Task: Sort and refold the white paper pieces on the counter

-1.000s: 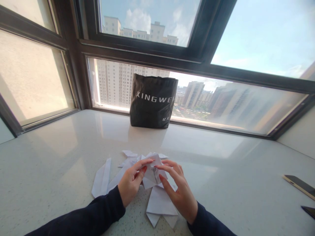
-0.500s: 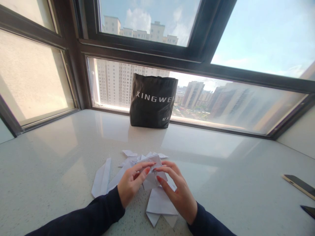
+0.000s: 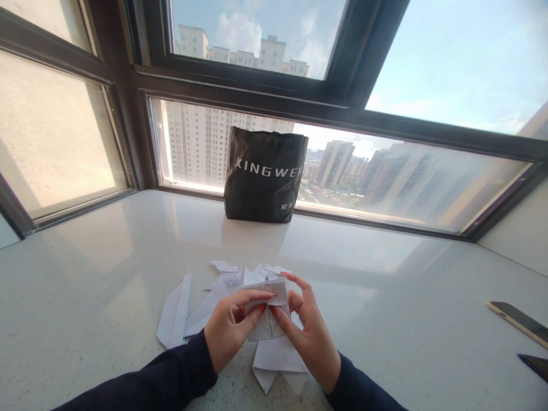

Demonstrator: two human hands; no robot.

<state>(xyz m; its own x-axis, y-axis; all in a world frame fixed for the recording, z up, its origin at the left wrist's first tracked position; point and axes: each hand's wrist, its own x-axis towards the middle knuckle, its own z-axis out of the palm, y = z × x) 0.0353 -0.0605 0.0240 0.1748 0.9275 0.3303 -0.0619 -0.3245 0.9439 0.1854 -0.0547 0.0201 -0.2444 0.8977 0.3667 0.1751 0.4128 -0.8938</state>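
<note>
Dark-framed windows [image 3: 257, 89] are spanning the upper half of the frame, showing towers [image 3: 336, 164] near the centre and blue sky [image 3: 462, 63] at upper right. Sunlight [image 3: 43, 114] is striking a beige wall [image 3: 64, 140] outside at left. Below, a pale speckled bench [image 3: 406, 319] is reflecting the windows.

The held sheet [image 3: 270, 327] is thin paper, smooth and matt, with sharp creases. The folded pieces [image 3: 278, 355] are of similar matt paper. The countertop [image 3: 385, 314] looks like polished, speckled stone; its finish is glossy and reflective. The bag [image 3: 263, 194] has a smooth, plastic-like skin with low sheen. The window frame [image 3: 257, 88] appears metallic and satin; the panes [image 3: 449, 63] are smooth glass. The sleeves [image 3: 162, 371] are matt cloth.
</note>
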